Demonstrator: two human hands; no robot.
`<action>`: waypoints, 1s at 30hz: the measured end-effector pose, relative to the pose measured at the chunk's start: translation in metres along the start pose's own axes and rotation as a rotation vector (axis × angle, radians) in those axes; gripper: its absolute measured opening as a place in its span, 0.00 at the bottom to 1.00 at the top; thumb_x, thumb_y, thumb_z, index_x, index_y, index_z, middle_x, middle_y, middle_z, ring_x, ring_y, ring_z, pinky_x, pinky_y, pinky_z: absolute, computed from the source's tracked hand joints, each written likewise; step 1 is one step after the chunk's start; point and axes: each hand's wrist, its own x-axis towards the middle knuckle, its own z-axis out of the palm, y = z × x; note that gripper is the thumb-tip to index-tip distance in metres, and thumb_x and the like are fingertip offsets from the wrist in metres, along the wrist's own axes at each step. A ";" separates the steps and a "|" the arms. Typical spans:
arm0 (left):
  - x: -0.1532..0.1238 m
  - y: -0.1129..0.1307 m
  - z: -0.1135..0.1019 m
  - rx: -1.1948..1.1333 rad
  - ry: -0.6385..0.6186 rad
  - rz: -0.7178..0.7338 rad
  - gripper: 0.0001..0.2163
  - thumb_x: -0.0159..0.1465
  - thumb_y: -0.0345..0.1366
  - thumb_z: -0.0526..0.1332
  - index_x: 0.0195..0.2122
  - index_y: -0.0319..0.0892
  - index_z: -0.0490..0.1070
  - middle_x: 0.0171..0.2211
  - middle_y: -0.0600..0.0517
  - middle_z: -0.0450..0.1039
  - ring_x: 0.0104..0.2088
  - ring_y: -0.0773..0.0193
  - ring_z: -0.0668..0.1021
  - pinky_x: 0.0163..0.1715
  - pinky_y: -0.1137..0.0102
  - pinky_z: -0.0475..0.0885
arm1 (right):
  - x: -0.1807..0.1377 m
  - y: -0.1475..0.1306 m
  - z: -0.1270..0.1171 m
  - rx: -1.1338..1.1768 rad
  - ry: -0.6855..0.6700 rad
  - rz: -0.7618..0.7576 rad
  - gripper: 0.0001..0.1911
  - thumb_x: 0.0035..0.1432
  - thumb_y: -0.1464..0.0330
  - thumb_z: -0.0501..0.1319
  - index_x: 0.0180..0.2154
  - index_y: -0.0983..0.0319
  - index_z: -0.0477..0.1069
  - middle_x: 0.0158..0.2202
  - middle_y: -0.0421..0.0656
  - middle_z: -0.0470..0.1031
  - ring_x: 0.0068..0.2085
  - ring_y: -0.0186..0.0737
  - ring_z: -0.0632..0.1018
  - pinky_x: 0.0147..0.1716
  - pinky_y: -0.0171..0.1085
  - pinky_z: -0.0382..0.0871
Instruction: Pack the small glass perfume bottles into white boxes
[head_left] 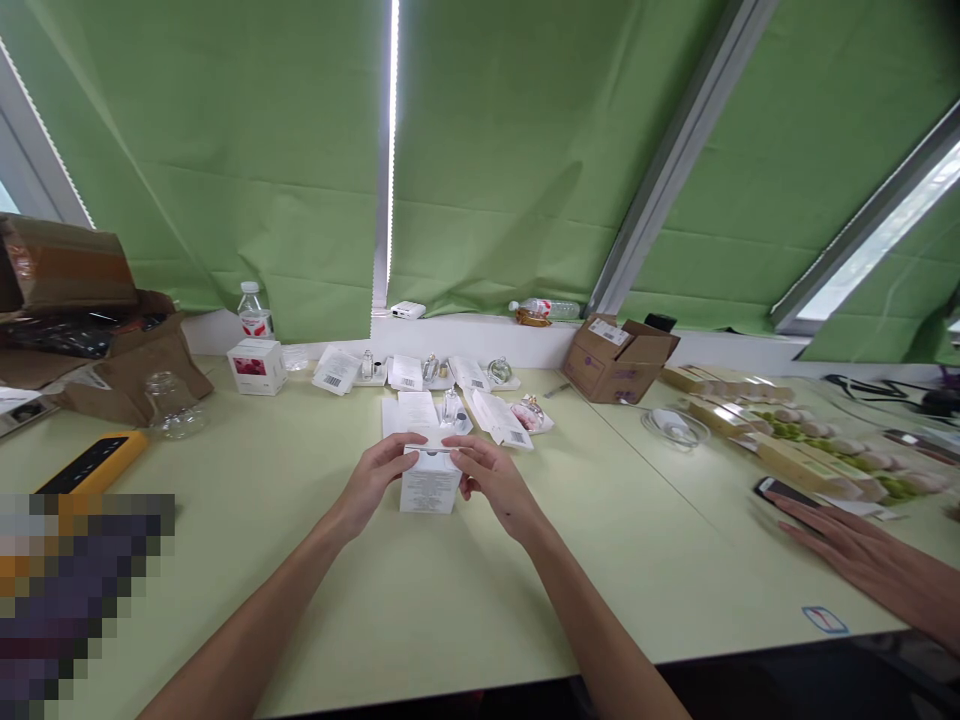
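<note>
A small white box (pixel 429 488) stands upright on the pale green table (pixel 420 600), straight ahead of me. My left hand (pixel 375 478) grips its upper left edge with curled fingers. My right hand (pixel 491 478) holds the upper right edge, fingers curled over the top flap. Just behind the box lie several small glass bottles (pixel 451 408) and white boxes laid flat with barcode labels (pixel 501 420).
A white box with a pink picture (pixel 256 366) and a water bottle (pixel 254 311) stand at the back left; brown cardboard (pixel 97 330) and a yellow device (pixel 94 464) lie left. An open cardboard box (pixel 619 358) sits back right. Another person's hand (pixel 862 555) rests by a phone (pixel 784 492) at right.
</note>
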 end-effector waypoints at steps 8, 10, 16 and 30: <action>-0.001 0.003 0.002 0.017 0.013 0.002 0.17 0.60 0.44 0.60 0.49 0.45 0.70 0.42 0.47 0.74 0.43 0.56 0.75 0.42 0.65 0.67 | 0.005 0.010 0.000 -0.036 0.035 -0.045 0.22 0.54 0.55 0.62 0.48 0.59 0.71 0.27 0.38 0.70 0.23 0.31 0.68 0.24 0.33 0.65; -0.002 0.005 0.003 0.004 0.012 0.004 0.21 0.61 0.44 0.60 0.55 0.47 0.66 0.42 0.48 0.74 0.44 0.56 0.75 0.44 0.64 0.66 | 0.007 0.014 0.001 -0.053 0.074 -0.077 0.26 0.54 0.55 0.62 0.52 0.59 0.67 0.28 0.38 0.71 0.23 0.31 0.68 0.23 0.33 0.66; 0.000 0.002 0.003 -0.045 0.034 -0.014 0.25 0.60 0.43 0.62 0.58 0.47 0.60 0.44 0.47 0.75 0.45 0.56 0.75 0.44 0.65 0.67 | 0.012 0.020 0.001 -0.064 0.149 -0.049 0.30 0.51 0.55 0.64 0.53 0.60 0.62 0.32 0.40 0.74 0.23 0.32 0.71 0.21 0.33 0.66; 0.001 0.001 0.002 -0.060 -0.055 -0.052 0.15 0.62 0.42 0.59 0.47 0.41 0.74 0.46 0.46 0.75 0.46 0.54 0.75 0.45 0.64 0.67 | 0.013 0.021 -0.001 -0.085 0.040 0.008 0.16 0.55 0.55 0.61 0.31 0.62 0.73 0.25 0.39 0.69 0.23 0.32 0.69 0.21 0.32 0.64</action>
